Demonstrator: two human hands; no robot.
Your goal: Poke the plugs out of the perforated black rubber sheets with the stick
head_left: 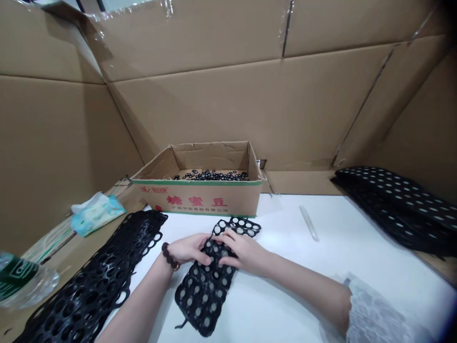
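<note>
A black perforated strip with rows of round spots lies on the white table, its far end showing open holes. My left hand, with a dark beaded bracelet at the wrist, grips the strip's left edge between thumb and fingers. My right hand is on the strip from the right, its thumb and fingers closed on the material near its middle. The two hands nearly meet; what lies beneath the fingertips is hidden.
Beyond the hands stands a cardboard box holding small black rings. Perforated black sheets lie left, near a tissue pack and bottle. A whitish stick and dotted black sheets are right.
</note>
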